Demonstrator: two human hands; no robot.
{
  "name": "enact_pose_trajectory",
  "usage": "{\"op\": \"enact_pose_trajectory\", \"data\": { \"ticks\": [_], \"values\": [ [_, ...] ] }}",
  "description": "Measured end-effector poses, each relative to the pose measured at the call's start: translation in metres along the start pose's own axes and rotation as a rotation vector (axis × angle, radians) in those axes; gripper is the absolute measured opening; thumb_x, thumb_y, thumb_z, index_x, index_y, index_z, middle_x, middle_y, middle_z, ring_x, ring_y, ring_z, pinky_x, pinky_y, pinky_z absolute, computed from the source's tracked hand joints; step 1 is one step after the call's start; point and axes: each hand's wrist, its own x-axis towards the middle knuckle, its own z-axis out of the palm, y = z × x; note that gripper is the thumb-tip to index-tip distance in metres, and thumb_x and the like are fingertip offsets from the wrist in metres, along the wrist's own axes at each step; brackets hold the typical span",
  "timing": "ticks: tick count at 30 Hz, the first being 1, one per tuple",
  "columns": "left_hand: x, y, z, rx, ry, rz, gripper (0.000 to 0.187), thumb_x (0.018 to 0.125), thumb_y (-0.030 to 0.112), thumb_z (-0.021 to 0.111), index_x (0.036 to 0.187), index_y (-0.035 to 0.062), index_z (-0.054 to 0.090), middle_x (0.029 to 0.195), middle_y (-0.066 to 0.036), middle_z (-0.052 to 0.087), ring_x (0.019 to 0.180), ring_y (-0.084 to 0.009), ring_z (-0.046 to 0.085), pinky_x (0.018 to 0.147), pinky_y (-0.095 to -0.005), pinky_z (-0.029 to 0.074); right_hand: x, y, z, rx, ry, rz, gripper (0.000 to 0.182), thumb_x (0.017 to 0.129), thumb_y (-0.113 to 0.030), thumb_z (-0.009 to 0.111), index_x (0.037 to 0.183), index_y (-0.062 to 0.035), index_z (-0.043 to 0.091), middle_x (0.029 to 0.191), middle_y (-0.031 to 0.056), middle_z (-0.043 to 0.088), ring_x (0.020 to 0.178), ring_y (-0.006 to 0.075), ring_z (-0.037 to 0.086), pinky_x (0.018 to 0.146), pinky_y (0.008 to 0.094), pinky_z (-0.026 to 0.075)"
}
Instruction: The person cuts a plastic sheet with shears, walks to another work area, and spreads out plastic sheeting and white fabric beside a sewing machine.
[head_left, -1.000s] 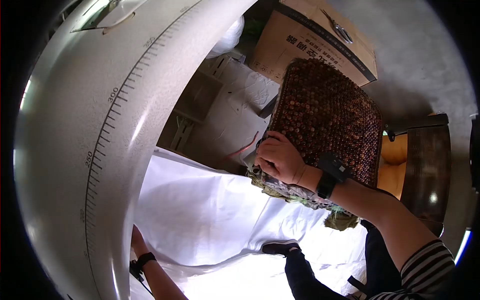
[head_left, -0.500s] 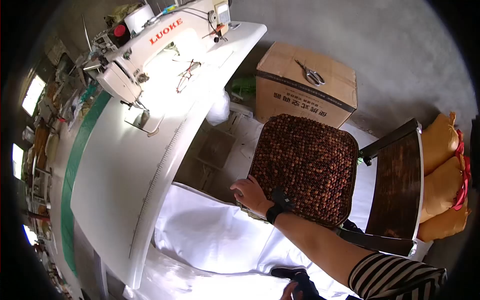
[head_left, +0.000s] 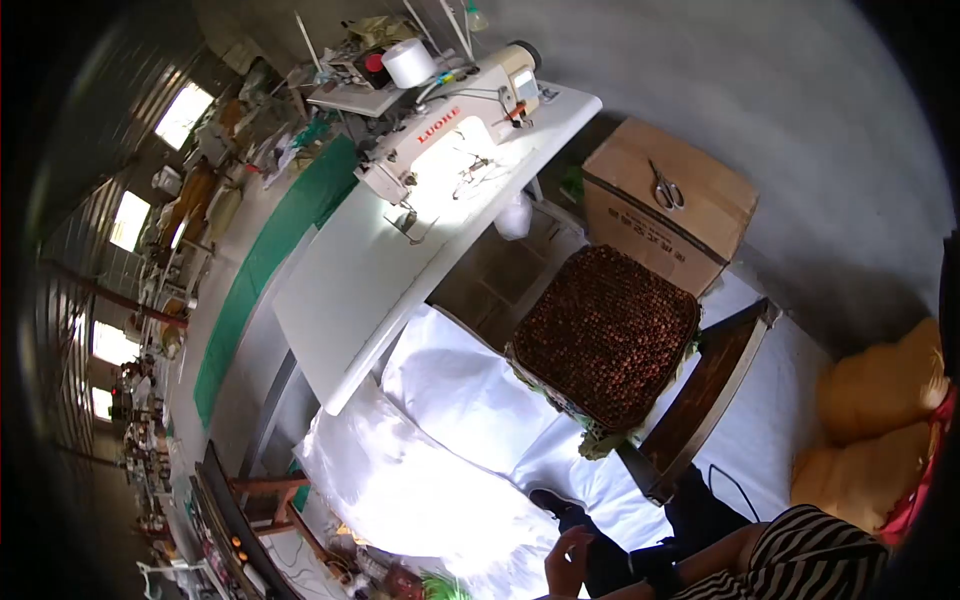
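Hovering near bottom edge, right hand (head_left: 567, 562) released, fingers spread; scissors (head_left: 664, 186) atop shut cardboard box (head_left: 660, 205).

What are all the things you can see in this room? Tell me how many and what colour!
Sewing machine: one, white with red letters, on the table.
Sewing table: one, white, centre.
Thread cone: one, white, behind the machine.
Beaded seat cushion: one, brown, on the chair.
Chair: one, dark wood, beside the table.
Cardboard box: one, tan, on the floor.
Scissors: one pair, silver, on the box.
White cloth: large heap, on the floor.
Sacks: orange, far right; number unclear.
Hand: one, open, bottom edge; which hand is unclear.
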Motion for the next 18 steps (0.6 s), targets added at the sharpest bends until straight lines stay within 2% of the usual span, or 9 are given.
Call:
{"op": "enact_pose_trajectory", "data": {
  "ticks": [3, 4, 5, 6, 7, 10, 11, 14, 18],
  "values": [
    [-0.033, 0.009, 0.037, -0.311, 0.343, 0.158, 0.017, 0.091, 0.011, 0.057, 0.102, -0.0005, 0.061, 0.083, -0.011, 0.068, 0.079, -0.0171, 0.065, 0.073, -0.0268, 0.051, -0.061, -0.058, -0.046, -0.196, 0.034, -0.094, 0.01, 0.087, -0.011, 0.064, 0.09, -0.0018, 0.063, 0.092, 0.0082, 0.063, 0.082, 0.0195, 0.061, 0.071, 0.0297, 0.05],
    [-0.052, 0.115, 0.051, -0.306, 0.463, 0.196, 0.018, 0.09, 0.011, 0.059, 0.101, -0.0023, 0.061, 0.084, -0.013, 0.066, 0.078, -0.0181, 0.064, 0.072, -0.0255, 0.051, -0.082, -0.079, -0.06, -0.11, 0.06, 0.155, 0.008, 0.088, -0.011, 0.062, 0.092, -0.0047, 0.063, 0.095, 0.0075, 0.063, 0.092, 0.0231, 0.061, 0.079, 0.0319, 0.049],
    [-0.061, 0.117, 0.066, -0.451, 0.5, 0.083, 0.017, 0.09, 0.011, 0.059, 0.101, -0.0028, 0.061, 0.086, -0.013, 0.065, 0.077, -0.0178, 0.063, 0.071, -0.0255, 0.051, -0.093, -0.093, -0.085, -0.157, -0.051, 0.095, 0.019, 0.091, -0.006, 0.057, 0.109, -0.0032, 0.057, 0.109, 0.0058, 0.058, 0.1, 0.0168, 0.057, 0.082, 0.0286, 0.046],
    [-0.069, 0.116, 0.082, -0.599, 0.529, -0.033, 0.017, 0.09, 0.01, 0.059, 0.1, -0.0034, 0.061, 0.088, -0.013, 0.064, 0.076, -0.0175, 0.063, 0.07, -0.0254, 0.05, -0.104, -0.111, -0.095, -0.164, -0.02, 0.093, 0.019, 0.091, -0.005, 0.055, 0.11, -0.0011, 0.055, 0.112, 0.0095, 0.056, 0.106, 0.0198, 0.057, 0.087, 0.0313, 0.047],
    [-0.09, 0.144, 0.102, -0.328, 0.662, -0.006, 0.028, 0.095, 0.019, 0.048, 0.109, -0.0028, 0.057, 0.101, -0.012, 0.061, 0.092, -0.0213, 0.06, 0.081, -0.0323, 0.049, -0.116, -0.122, -0.1, -0.116, 0.034, 0.118, 0.02, 0.091, -0.004, 0.055, 0.111, -0.0012, 0.055, 0.113, 0.0109, 0.056, 0.107, 0.0208, 0.056, 0.089, 0.032, 0.046],
    [-0.111, 0.165, 0.138, -0.47, 0.696, 0.1, 0.029, 0.097, 0.019, 0.042, 0.107, -0.004, 0.056, 0.1, -0.012, 0.061, 0.09, -0.0199, 0.058, 0.08, -0.0313, 0.049, -0.143, -0.152, -0.101, 0.249, 0.16, 0.169, 0.022, 0.092, -0.004, 0.053, 0.114, -0.0014, 0.054, 0.115, 0.0106, 0.056, 0.106, 0.0197, 0.055, 0.085, 0.0301, 0.048],
    [-0.119, 0.172, 0.146, -0.35, 0.733, 0.204, 0.023, 0.096, 0.013, 0.045, 0.105, -0.0033, 0.057, 0.099, -0.012, 0.06, 0.087, -0.0182, 0.058, 0.078, -0.0302, 0.049, -0.145, -0.175, -0.1, 0.307, 0.163, 0.288, 0.02, 0.093, -0.004, 0.05, 0.113, -0.0005, 0.053, 0.116, 0.0137, 0.054, 0.111, 0.022, 0.054, 0.097, 0.0343, 0.043],
    [-0.134, 0.226, 0.168, -0.506, 0.867, 0.328, 0.01, 0.089, -0.002, 0.055, 0.098, -0.0006, 0.059, 0.093, -0.009, 0.057, 0.081, -0.0143, 0.057, 0.069, -0.025, 0.049, -0.156, -0.208, -0.095, 0.396, 0.097, 0.443, 0.02, 0.094, -0.005, 0.05, 0.114, -0.0017, 0.051, 0.117, 0.0143, 0.053, 0.113, 0.0232, 0.053, 0.094, 0.0354, 0.046],
    [-0.154, 0.266, 0.188, -0.531, 0.908, 0.46, 0.004, 0.088, 0.002, 0.059, 0.092, 0.0011, 0.06, 0.092, -0.008, 0.058, 0.077, -0.014, 0.058, 0.066, -0.0247, 0.052, -0.181, -0.245, -0.087, 0.584, 0.04, 0.401, 0.024, 0.093, -0.012, 0.054, 0.115, -0.0067, 0.052, 0.119, 0.0127, 0.053, 0.115, 0.0263, 0.051, 0.087, 0.0417, 0.047]
  ]
}}
